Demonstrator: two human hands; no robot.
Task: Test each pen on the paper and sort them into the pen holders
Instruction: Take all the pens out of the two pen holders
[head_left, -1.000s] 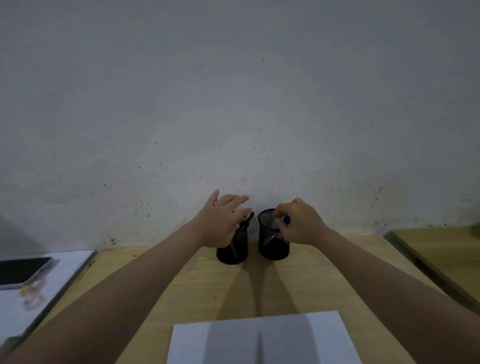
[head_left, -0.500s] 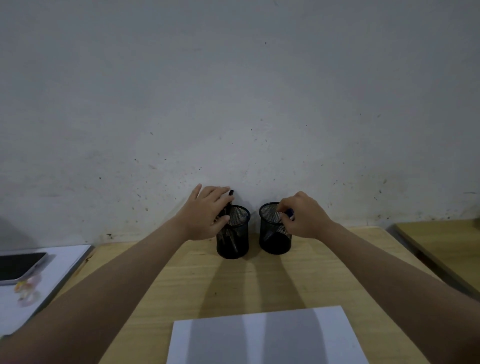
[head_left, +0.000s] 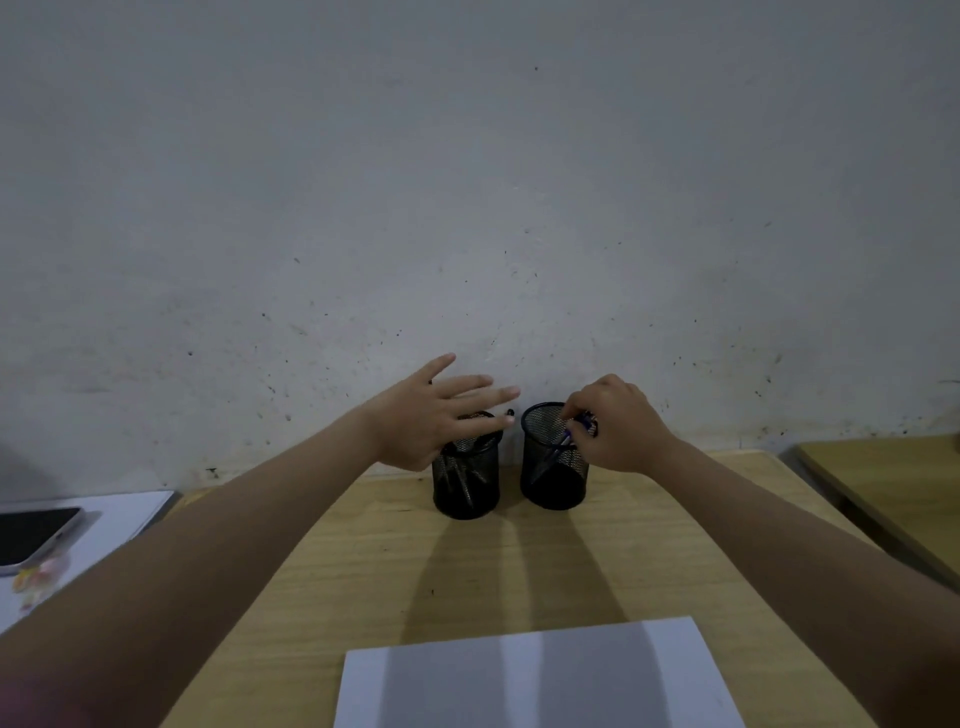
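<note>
Wooden desk (head_left: 363, 571) met the wall; left hand (head_left: 431, 415) spread over the left black mesh pen holder (head_left: 466, 483), right hand (head_left: 618, 426) pinched a blue pen (head_left: 569, 434) inside the right black mesh pen holder (head_left: 553, 467).

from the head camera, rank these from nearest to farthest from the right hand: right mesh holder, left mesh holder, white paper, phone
1. Right black mesh pen holder, directly under the right hand.
2. Left black mesh pen holder, beside it.
3. White paper sheet, near edge.
4. Black phone, far left.

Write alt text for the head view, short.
Right hand pinches a blue pen in the right black mesh pen holder; the open left hand hovers over the left black mesh pen holder. White paper lies nearer on the wooden table.
</note>
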